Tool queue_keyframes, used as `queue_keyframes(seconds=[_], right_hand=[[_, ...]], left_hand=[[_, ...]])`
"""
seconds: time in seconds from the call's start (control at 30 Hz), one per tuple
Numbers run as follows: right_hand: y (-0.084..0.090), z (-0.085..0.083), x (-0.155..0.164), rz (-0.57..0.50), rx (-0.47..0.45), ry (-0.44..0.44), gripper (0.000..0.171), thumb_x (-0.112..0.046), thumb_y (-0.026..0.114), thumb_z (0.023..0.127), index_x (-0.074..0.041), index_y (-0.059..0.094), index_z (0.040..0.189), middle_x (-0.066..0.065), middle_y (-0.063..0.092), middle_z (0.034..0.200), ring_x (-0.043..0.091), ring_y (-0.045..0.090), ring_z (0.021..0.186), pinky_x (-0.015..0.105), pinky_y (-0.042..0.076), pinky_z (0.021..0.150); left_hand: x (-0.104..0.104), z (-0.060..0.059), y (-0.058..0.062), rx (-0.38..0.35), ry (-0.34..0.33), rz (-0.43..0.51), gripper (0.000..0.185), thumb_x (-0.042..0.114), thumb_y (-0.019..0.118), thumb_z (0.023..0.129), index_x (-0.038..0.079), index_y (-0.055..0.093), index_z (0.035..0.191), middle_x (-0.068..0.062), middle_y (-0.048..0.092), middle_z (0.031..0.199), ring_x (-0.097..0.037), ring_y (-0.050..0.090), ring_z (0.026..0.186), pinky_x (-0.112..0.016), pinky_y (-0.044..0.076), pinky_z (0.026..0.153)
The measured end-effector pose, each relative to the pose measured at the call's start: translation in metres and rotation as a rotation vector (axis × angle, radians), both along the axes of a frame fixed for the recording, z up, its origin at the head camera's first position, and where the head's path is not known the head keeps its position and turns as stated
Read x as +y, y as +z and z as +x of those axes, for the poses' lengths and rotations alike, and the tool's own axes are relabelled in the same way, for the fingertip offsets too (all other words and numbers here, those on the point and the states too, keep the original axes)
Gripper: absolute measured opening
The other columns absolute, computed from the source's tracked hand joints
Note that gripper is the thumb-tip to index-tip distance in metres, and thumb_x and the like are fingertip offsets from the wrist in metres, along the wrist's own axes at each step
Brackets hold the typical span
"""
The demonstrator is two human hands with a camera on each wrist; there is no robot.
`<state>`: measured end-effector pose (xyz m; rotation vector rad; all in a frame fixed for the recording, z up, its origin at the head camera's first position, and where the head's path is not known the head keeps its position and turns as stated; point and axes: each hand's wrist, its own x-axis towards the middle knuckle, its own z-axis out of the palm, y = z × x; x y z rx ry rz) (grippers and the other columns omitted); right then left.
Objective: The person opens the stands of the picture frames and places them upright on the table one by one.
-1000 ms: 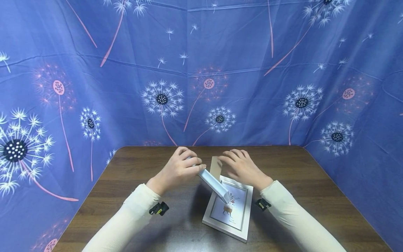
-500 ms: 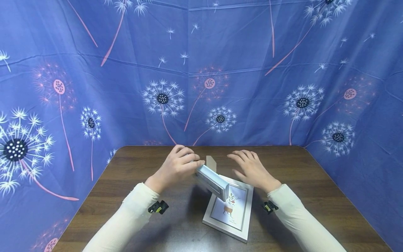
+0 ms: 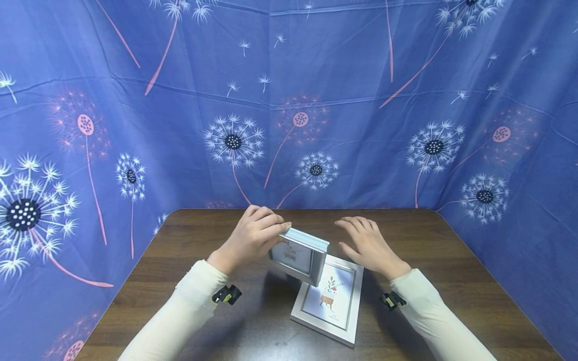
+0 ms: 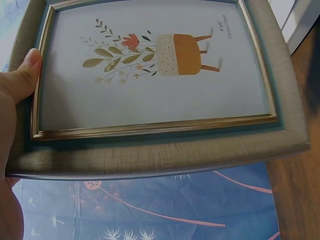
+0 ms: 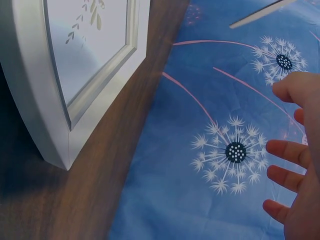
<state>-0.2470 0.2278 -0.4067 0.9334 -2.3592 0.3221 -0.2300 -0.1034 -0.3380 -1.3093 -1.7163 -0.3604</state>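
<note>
Head view: a small grey-framed picture with a plant print is held upright at its top edge by the grip of the left hand, its lower corner resting on a white-framed picture lying on the dark wooden desk. The right hand hovers with fingers spread, holding nothing. If the one-sided hold loosens, the small frame could tip forward and its glass could be knocked against the lying frame.

Flat frame's top edge behind upright frame

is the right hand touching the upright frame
No, the right hand hovers open beside the upright frame, which only the left hand grips.
</note>
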Motion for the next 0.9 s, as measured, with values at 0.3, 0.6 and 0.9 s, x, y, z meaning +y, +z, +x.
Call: queue_keyframes(seconds=[0.3,0.6,0.9], right_hand=[[-0.003,0.007,-0.001,-0.038,-0.031,-0.035,0.046,-0.023,0.062,0.089,-0.006,0.056,0.131,0.019,0.057,0.128,0.039,0.05,0.116,0.058,0.035,0.093],[-0.009,0.015,-0.005,-0.044,-0.046,-0.057,0.042,-0.022,0.057,0.09,-0.005,0.057,0.128,0.018,0.058,0.126,0.039,0.051,0.116,0.058,0.036,0.092],[-0.015,0.021,-0.015,-0.051,-0.048,-0.041,0.037,-0.025,0.055,0.092,-0.005,0.059,0.123,0.017,0.06,0.122,0.038,0.052,0.115,0.057,0.037,0.091]], left_hand=[[-0.001,0.0,0.001,-0.035,0.071,-0.005,0.02,0.017,0.071,0.085,0.009,0.072,0.104,-0.001,0.066,0.092,-0.021,0.056,0.081,-0.036,0.042,0.07],[-0.003,0.0,0.002,-0.103,0.157,-0.006,0.023,0.022,0.075,0.085,0.009,0.07,0.103,-0.001,0.065,0.091,-0.021,0.053,0.078,-0.035,0.039,0.066],[-0.003,0.001,0.003,-0.189,0.218,-0.016,0.021,0.026,0.075,0.086,0.011,0.07,0.1,0.001,0.064,0.09,-0.019,0.049,0.076,-0.034,0.036,0.065]])
